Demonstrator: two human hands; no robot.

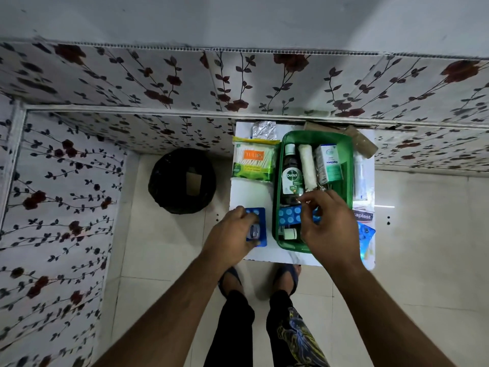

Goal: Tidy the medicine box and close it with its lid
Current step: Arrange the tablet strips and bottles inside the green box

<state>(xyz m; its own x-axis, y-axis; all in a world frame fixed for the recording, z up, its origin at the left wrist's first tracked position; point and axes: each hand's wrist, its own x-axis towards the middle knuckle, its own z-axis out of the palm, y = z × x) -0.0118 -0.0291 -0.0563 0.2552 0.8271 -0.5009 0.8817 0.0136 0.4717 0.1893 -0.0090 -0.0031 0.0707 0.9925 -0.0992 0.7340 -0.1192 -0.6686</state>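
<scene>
A green medicine box [346, 165] stands open on a small white table [251, 192]. Inside it lie a Dettol bottle [291, 176], a white bandage roll [308, 168], a white-green carton [328, 162], a blue blister pack [288, 215] and a small white-capped bottle [290, 233]. My right hand [328, 229] hovers over the box's near half, fingers pinched at a foil strip [317, 190]. My left hand [232, 234] rests on the table left of the box, gripping a blue blister pack [260, 229]. No lid can be made out.
A pack of cotton swabs [252, 162] lies at the table's far left, a foil strip [263, 131] behind it. Plasters and blue packets [366, 223] lie right of the box. A black-lined bin [182, 181] stands on the floor to the left. My feet are below the table.
</scene>
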